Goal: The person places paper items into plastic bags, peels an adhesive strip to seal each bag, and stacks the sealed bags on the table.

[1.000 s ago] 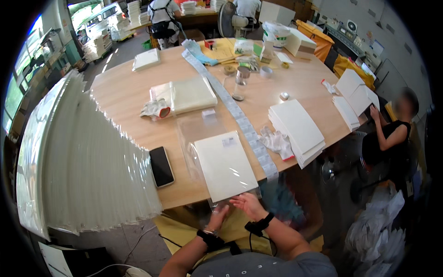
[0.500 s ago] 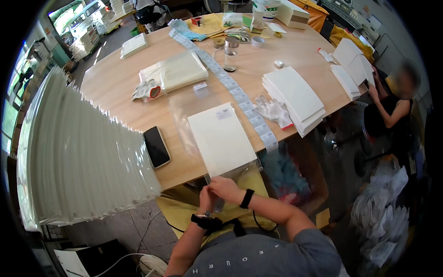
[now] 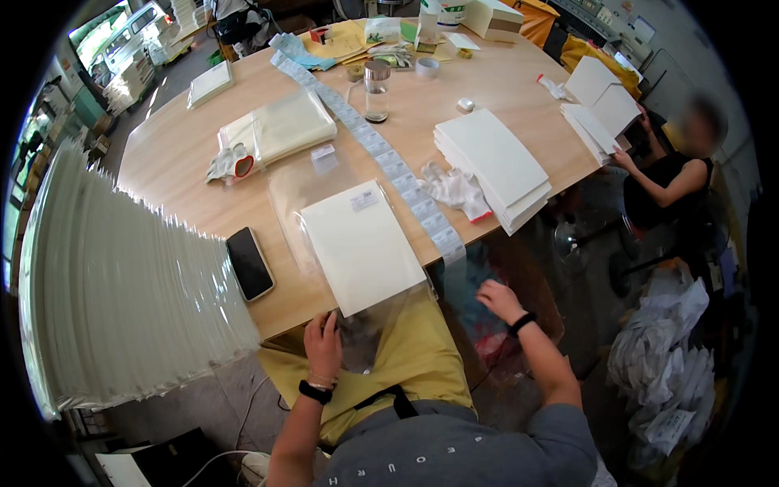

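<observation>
A white board [image 3: 363, 252] with a small printed label lies at the table's front edge in a clear plastic sleeve [image 3: 375, 321], whose near end hangs over my lap. My left hand [image 3: 323, 349] is at the near left corner, fingers closed on the sleeve's edge. My right hand [image 3: 501, 300] is away to the right, over a container of blue and red scraps [image 3: 479, 312] beside the table. Its fingers are loosely bent and slightly apart, with nothing visible in them. A strip of labels [image 3: 389, 166] runs across the table beside the board.
At left stands a tall stack of plastic-wrapped boards [image 3: 134, 292], with a phone [image 3: 250, 264] beside it. White boards [image 3: 495, 166], a glove [image 3: 456, 191], a glass bottle [image 3: 376, 93] and a plastic-wrapped pack [image 3: 280, 126] lie farther in. A co-worker [image 3: 669, 178] handles boards at right.
My hands were together at the sleeve's near edge. The right has moved off to the right over the scraps; the left has shifted to the left corner. The view has shifted slightly.
</observation>
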Tool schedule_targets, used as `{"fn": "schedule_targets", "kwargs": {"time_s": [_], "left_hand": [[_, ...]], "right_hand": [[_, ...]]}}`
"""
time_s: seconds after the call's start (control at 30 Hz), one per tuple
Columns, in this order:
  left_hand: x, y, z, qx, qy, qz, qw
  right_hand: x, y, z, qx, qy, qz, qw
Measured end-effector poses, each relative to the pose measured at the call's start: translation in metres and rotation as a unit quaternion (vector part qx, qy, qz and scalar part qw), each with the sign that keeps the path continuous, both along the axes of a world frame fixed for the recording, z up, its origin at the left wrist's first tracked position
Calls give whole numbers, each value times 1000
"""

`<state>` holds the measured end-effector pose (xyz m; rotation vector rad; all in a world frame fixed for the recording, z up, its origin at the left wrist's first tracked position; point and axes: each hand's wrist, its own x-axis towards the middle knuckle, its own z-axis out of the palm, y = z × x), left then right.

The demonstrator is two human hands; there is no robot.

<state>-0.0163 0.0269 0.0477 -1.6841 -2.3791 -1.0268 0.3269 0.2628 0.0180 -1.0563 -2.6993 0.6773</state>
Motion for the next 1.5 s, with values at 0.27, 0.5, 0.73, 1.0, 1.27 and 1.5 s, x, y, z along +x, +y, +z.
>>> {"fn": "schedule_targets", "kwargs": {"time_s": [0.27, 0.5, 0.73, 1.0, 1.27, 1.5], "left_hand": [[-21, 20, -1, 23, 69, -205, 976], [-25, 24, 5, 7, 65, -243, 968], [-23, 26, -6, -55, -121, -99, 986], [-19, 13, -46, -122, -419, 126, 891], [-11, 24, 14, -33, -670, 56, 740], [-16, -1, 199, 23, -303, -117, 945]], "right_hand": [[-114, 18, 31, 62, 210, 270, 938], [-116, 28, 42, -1, 211, 331, 920], [-124, 21, 33, -145, 170, 108, 969], [-152, -21, -3, -46, 228, -123, 965], [-135, -25, 8, -397, 293, -73, 867], [-161, -57, 115, -463, 370, 69, 803]]}}
